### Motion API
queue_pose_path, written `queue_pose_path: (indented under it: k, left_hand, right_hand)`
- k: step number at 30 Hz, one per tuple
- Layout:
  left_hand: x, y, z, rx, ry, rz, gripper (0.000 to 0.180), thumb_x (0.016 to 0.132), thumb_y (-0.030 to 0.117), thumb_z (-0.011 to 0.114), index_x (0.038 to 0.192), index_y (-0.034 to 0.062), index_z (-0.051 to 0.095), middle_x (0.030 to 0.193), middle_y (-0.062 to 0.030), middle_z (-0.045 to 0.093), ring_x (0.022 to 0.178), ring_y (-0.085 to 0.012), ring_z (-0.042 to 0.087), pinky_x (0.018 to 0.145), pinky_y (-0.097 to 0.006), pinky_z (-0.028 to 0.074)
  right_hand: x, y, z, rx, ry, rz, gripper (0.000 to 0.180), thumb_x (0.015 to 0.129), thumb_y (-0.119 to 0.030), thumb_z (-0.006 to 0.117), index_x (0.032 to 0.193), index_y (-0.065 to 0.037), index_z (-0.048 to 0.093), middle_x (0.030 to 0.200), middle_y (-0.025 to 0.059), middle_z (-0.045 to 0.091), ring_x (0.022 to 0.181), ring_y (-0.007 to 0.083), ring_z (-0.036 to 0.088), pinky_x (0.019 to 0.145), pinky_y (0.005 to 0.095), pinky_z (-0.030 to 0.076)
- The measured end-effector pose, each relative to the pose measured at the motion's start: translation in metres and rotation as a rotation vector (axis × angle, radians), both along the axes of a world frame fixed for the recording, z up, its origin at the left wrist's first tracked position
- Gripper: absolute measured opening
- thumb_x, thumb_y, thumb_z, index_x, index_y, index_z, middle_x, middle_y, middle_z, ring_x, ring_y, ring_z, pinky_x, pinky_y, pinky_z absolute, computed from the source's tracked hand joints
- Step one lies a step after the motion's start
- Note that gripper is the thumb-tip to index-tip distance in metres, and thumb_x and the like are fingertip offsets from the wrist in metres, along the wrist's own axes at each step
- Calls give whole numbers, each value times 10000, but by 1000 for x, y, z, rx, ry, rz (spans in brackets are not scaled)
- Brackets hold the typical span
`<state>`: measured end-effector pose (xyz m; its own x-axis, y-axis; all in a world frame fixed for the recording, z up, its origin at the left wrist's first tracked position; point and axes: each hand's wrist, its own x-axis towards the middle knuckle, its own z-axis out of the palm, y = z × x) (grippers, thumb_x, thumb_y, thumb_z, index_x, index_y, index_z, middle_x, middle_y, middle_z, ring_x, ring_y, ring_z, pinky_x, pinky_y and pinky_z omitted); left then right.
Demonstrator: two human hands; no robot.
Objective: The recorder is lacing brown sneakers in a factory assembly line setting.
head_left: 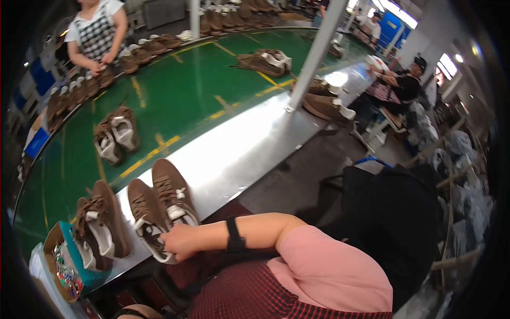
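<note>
A pair of brown lace-up shoes with pale linings stands side by side on the metal ledge in front of me. My right hand [182, 241] is closed at the heel opening of the left shoe [144, 204] of this pair, its fingers reaching over the collar. Beside it, the other shoe [171, 186] has a small white tag at its laces. Only a bit of my left forearm, with a dark strap, shows at the lower edge; the left hand is out of view. Just left stands another brown pair [101, 226].
A cardboard box [55, 242] of small colourful pieces sits at the near left. The green conveyor [180, 106] carries more brown pairs [117, 134] beyond the metal ledge [223, 165]. A white post [313, 58] rises from the ledge. Other people work across and farther right.
</note>
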<state>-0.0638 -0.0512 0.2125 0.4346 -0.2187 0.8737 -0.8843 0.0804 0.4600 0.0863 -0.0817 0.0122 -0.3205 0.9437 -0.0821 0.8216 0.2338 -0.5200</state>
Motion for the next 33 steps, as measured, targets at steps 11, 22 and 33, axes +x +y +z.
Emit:
queue_pose_path:
  k: [11, 22, 33]
  left_hand:
    - [-6, -8, -67, -149, -141, -478, 235, 888, 272, 551, 857, 57, 638, 805, -155, 634, 722, -315, 627, 619, -378, 503]
    - [-30, 30, -121, -228, -198, -890, 246, 893, 283, 546, 849, 59, 639, 800, -154, 638, 725, -315, 630, 622, -384, 505]
    - [-132, 67, -147, -225, -205, -964, 258, 897, 294, 542, 840, 62, 640, 796, -154, 642, 727, -314, 633, 625, -390, 506]
  right_hand:
    - [-8, 0, -16, 84, 0, -59, 228, 620, -296, 639, 782, -146, 695, 948, 103, 577, 756, 282, 606, 637, 427, 446]
    - [-11, 3, -10, 40, -27, -30, 274, 632, -340, 647, 816, -145, 704, 930, 88, 586, 807, 276, 610, 665, 420, 462]
    - [-11, 3, -10, 88, 56, -37, 206, 619, -297, 649, 750, -140, 673, 879, 81, 568, 747, 279, 611, 645, 447, 449]
